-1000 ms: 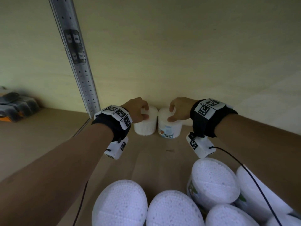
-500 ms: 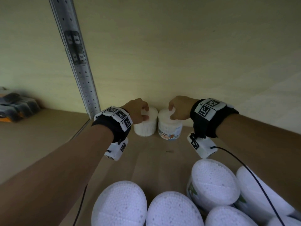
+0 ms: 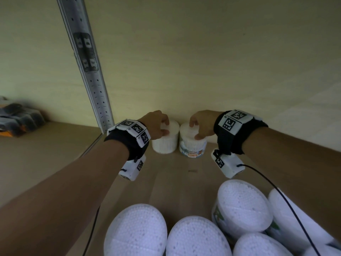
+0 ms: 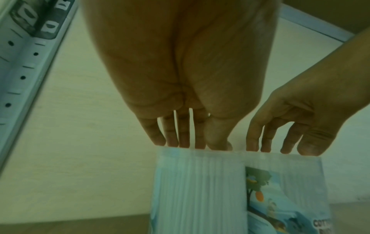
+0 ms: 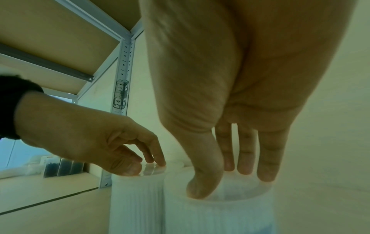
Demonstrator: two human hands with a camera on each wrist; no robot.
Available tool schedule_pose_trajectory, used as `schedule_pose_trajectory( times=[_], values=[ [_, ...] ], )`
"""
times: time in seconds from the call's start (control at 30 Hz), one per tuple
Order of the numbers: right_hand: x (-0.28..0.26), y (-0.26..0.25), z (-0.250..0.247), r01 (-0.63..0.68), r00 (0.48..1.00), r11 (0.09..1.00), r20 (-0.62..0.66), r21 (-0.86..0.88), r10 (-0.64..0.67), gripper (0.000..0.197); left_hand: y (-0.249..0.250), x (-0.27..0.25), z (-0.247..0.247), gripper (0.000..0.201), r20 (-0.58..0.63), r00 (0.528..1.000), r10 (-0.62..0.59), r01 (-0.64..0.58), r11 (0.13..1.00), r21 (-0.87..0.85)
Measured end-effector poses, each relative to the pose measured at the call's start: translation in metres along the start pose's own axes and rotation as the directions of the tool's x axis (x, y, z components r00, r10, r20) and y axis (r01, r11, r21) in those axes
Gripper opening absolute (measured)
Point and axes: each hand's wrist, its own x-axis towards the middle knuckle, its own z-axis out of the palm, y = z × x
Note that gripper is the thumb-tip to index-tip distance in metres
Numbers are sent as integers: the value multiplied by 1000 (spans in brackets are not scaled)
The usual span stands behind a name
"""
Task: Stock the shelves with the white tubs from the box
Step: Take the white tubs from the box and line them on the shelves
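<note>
Two tubs set against the back wall (image 3: 203, 52)

My left hand (image 3: 156, 124) and right hand (image 3: 202, 123) pinch each tub's (image 3: 166, 143) lid rim from above; light, stiff, smooth plastic, best held there.

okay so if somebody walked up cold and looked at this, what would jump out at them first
Two hands at the back of the shelf, the left hand and right hand each gripping the top of a white tub: a plain tub and a labelled tub, side by side against the wall. Nearer the camera, more white tubs crowd the bottom edge.
</note>
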Motion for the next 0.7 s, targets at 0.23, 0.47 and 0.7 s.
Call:
schedule_pose_trajectory(
  times=[0.23,0.47,0.7],
  values=[
    [2,-4,-2,43,999,991,-9,-124,-44,60,-1,1,-1,39,9,1000,-4,4,1000,-8],
    [7,-7,0,41,999,977,-6,-210,-43,54,-4,-3,-3,36,57,998,15,-14,1000,-18],
    [6,-3,0,37,999,985,-14,-168,-40,58,7,-5,-8,48,59,997,46,-42,998,-56]
  ],
)
